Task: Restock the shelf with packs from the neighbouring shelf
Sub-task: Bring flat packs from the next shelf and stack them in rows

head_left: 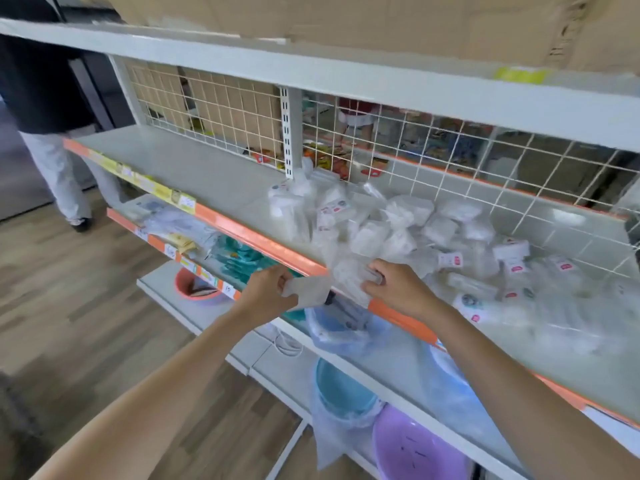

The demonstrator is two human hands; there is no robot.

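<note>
Presently: left hand (268, 289) pinching crinkly clear pack (308, 289) just off orange front edge of shelf (207, 174). Right hand (394, 289) closed on soft packs at edge of heap (408, 233). Smooth grey shelf bare toward left end.

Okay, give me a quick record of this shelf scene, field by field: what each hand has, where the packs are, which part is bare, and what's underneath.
left hand: grips a clear pack at the shelf's front edge
right hand: grips a pack at the near edge of the pile
pack pile: loose heap on the right section of the shelf
bare section: left part of the same shelf holds no packs
shelf edge: orange strip, yellow price labels at left
below: blue basin, purple basin
</note>
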